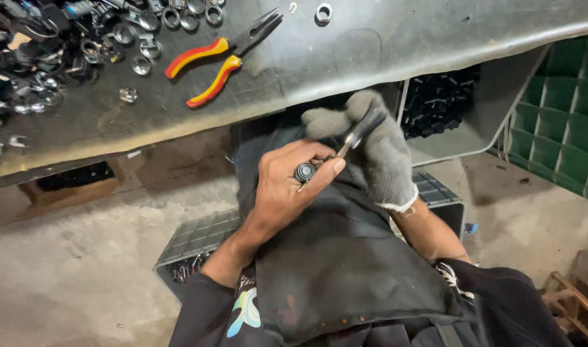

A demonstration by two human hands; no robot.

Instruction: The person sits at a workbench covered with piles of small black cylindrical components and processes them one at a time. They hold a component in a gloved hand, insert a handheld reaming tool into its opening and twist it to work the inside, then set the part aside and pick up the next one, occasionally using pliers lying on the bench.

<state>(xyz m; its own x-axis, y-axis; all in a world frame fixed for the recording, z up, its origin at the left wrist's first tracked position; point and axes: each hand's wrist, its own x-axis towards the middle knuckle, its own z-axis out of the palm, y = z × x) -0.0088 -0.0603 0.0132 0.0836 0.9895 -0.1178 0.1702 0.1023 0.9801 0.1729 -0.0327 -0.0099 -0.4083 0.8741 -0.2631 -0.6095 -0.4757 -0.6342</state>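
Bare left hand [287,186] pinches small round black part [304,171]; gloved right hand [374,151] grips metal tool [360,130] against it. Fitting apparently underway; pliers [224,54] idle on far bench [384,38].

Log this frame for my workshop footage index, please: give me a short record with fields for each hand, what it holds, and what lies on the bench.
left hand: bare left hand, pinching a small round dark part between thumb and fingers
right hand: right hand in a grey knit glove, closed on a slim dark metal tool that points at the part
position: both hands over the lap, just below the bench edge
bench: dark worktop carrying red-and-yellow pliers, their jaws parted
bench, far left: heap of metal rings and clips
right side: green divided crate
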